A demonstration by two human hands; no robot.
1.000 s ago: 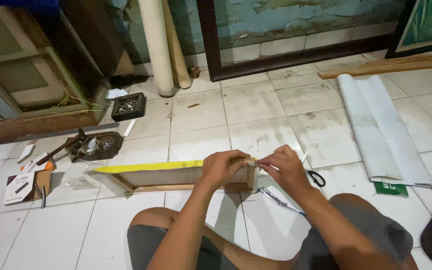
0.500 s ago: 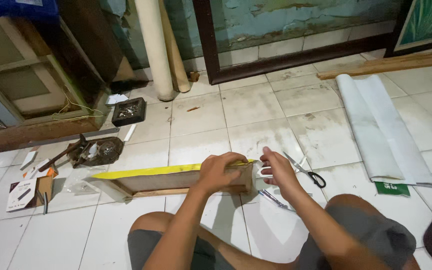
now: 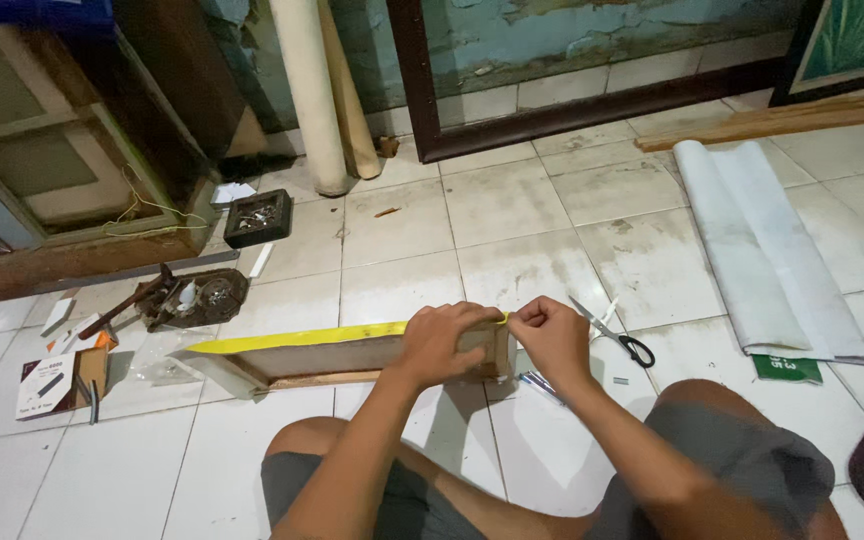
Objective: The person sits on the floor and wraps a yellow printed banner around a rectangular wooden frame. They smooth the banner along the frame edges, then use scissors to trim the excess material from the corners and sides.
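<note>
Frame (image 3: 352,352): on the floor before the knees, yellow tape (image 3: 302,337) along its top edge.
Left hand (image 3: 444,340): fingers clamped over the frame's end.
Right hand (image 3: 550,335): fingers pinched on the tape end.
Risk: tape could wrinkle or stick crooked if pulled off-line.

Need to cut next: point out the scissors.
In the head view, the scissors lie on the tiled floor just right of the right hand, left of the white roll.

Scissors (image 3: 614,334) lie right of frame (image 3: 352,355), on floor (image 3: 512,220)
</note>
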